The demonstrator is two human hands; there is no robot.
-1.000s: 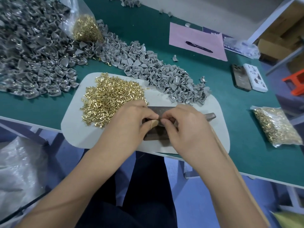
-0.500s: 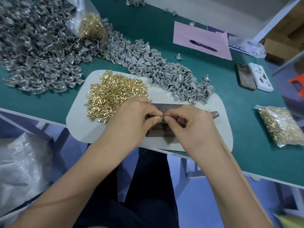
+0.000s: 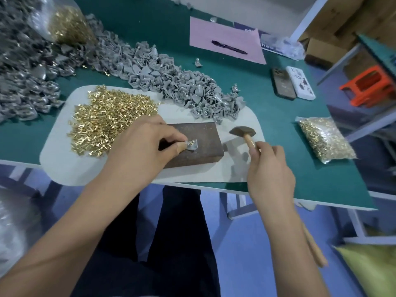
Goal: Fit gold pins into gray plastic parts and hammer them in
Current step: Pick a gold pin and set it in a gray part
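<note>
Swung the hammer (image 3: 243, 132) up in right hand (image 3: 270, 168); pinned the small, light, stiff gray part (image 3: 192, 145) by its edge on block (image 3: 197, 144) with left hand (image 3: 143, 147).

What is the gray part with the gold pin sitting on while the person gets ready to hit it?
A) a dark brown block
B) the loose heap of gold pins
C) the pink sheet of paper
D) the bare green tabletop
A: the gray part, pinched by the left hand, lies on top of the dark brown block, while the right hand holds the hammer off to the side.
</note>
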